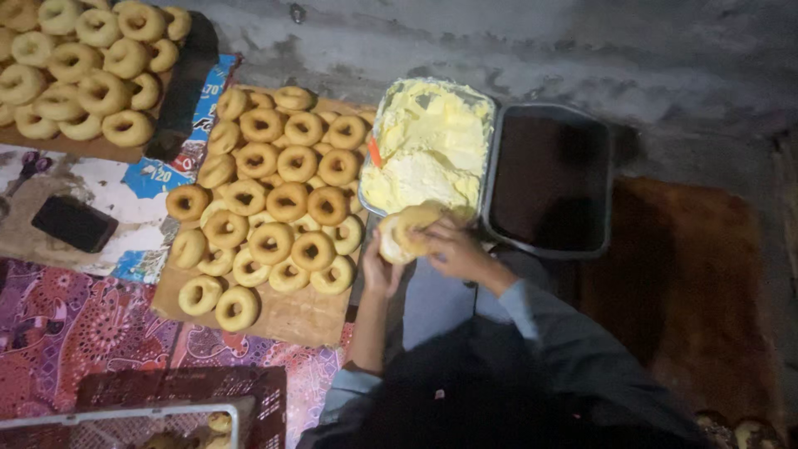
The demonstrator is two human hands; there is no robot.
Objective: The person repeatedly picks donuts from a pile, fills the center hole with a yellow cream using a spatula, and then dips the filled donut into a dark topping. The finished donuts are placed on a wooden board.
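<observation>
Head view showed me the left hand (381, 268) and right hand (449, 249) with fingers curled around one donut (406, 233), held just beside the tub of yellow cream (428, 145).

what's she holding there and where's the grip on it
A ring doughnut, held between both hands: the left hand cups its lower left edge, the right hand grips its right rim, just in front of the tray of yellow cream.
</observation>
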